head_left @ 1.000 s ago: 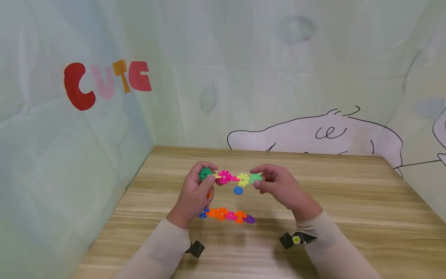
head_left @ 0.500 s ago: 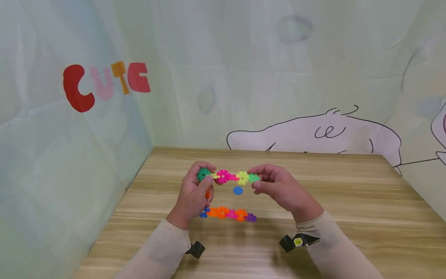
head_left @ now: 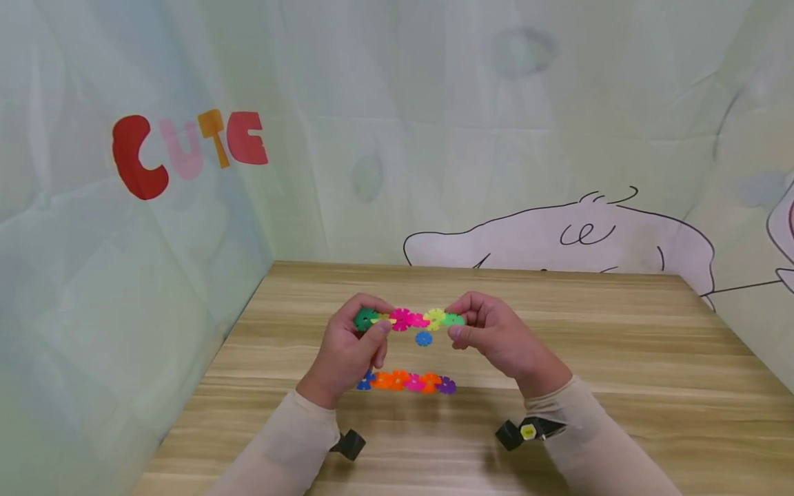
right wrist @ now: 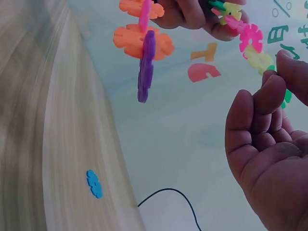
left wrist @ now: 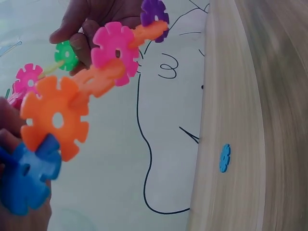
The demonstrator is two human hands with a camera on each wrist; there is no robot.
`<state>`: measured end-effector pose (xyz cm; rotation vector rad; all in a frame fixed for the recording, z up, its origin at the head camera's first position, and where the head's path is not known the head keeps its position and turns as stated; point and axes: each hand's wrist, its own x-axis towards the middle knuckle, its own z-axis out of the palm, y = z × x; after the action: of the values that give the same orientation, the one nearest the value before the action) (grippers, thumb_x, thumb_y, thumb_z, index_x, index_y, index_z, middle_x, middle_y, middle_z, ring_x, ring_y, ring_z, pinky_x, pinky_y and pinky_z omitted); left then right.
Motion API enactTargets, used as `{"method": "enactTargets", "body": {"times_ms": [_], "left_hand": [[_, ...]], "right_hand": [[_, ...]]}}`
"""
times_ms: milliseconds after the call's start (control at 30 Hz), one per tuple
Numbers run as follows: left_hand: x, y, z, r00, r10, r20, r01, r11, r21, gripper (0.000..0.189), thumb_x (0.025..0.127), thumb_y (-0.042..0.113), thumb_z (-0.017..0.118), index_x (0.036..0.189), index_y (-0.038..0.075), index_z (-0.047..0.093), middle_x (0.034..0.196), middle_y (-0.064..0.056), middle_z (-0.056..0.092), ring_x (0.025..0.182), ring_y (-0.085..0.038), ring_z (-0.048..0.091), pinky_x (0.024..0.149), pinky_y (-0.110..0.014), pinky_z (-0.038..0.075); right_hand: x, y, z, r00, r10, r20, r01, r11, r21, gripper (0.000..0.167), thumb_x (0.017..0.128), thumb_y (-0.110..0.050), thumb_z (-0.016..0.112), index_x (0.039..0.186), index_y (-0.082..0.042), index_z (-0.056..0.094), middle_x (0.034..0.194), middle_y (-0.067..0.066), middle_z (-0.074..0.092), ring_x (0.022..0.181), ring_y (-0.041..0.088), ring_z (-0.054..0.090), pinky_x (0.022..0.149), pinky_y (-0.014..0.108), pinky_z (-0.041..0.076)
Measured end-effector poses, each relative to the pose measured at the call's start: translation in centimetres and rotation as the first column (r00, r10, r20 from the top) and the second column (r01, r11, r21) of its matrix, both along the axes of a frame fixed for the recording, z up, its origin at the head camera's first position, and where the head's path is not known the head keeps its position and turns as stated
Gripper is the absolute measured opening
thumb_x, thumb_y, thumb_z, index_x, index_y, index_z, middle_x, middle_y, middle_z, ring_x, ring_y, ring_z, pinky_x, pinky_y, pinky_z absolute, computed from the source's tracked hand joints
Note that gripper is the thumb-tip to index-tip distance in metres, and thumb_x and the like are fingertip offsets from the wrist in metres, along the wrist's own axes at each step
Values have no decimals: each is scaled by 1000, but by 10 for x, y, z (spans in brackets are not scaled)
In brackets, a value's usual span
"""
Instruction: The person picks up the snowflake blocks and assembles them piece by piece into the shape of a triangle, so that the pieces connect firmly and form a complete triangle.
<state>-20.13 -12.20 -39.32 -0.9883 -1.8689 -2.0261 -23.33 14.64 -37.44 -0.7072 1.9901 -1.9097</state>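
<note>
Plastic snowflake discs are joined edge to edge in a chain held up between both hands. My left hand (head_left: 347, 344) pinches it near the dark green disc (head_left: 366, 319), thumb over a thin yellow disc. My right hand (head_left: 496, 337) pinches the light green disc (head_left: 455, 320) at the other end, beside a yellow disc (head_left: 435, 319). Pink discs (head_left: 400, 319) lie between the hands. A lower row stretches rightward from below my left hand, from a blue disc (left wrist: 29, 178) through orange (left wrist: 55, 118) and pink discs to a purple disc (right wrist: 146, 67). It hangs above the table.
One loose blue disc (head_left: 424, 339) lies flat on the wooden table (head_left: 620, 358), beyond the lower row. A pale printed sheet with coloured letters (head_left: 186, 145) and a cartoon outline encloses the left and back sides. Black wrist devices (head_left: 351, 444) sit on both sleeves.
My left thumb and fingers have shifted a little right, and the thumb now covers part of the thin yellow disc. The light green disc has tilted flatter beside the yellow one.
</note>
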Motion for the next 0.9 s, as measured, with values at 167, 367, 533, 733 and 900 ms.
{"method": "enactTargets", "body": {"times_ms": [167,367,533,733,900], "left_hand": [[1,0,0,1000,-5,-27,4,1000,-10,13,106,-2,53,118,-7,53,56,-13,47,44,-20,47,40,-27,43],[1,-1,0,999,36,-38,-37,999,-31,14,106,-3,53,119,-7,53,59,-11,48,45,-18,47,40,-27,44],[0,-2,0,998,55,-41,-56,998,-35,14,106,-3,54,119,-5,54,60,-10,49,45,-18,47,41,-27,45],[1,-2,-2,998,53,-43,-54,998,-31,13,106,-3,54,119,-5,54,59,-10,48,44,-18,47,40,-26,44],[1,1,-3,999,15,-36,-15,1000,0,12,106,-2,54,117,-8,53,57,-12,47,43,-19,45,40,-26,44]], "right_hand": [[0,-1,-4,1000,24,15,-24,998,-55,17,100,2,66,115,1,58,91,2,65,80,12,65,80,25,60],[2,-2,-5,998,55,26,-52,993,-110,15,102,-3,66,115,-5,60,93,1,66,81,12,66,81,25,60],[3,-5,-5,1000,12,-9,-12,997,-71,15,102,1,64,116,1,58,93,4,65,80,13,65,78,24,58],[4,-7,-5,999,-38,-14,37,999,-33,17,101,4,62,117,6,56,93,6,64,80,14,65,78,25,58],[3,-7,-6,999,-46,-15,46,999,-29,19,102,4,61,120,7,55,92,5,64,81,14,65,79,25,58]]}}
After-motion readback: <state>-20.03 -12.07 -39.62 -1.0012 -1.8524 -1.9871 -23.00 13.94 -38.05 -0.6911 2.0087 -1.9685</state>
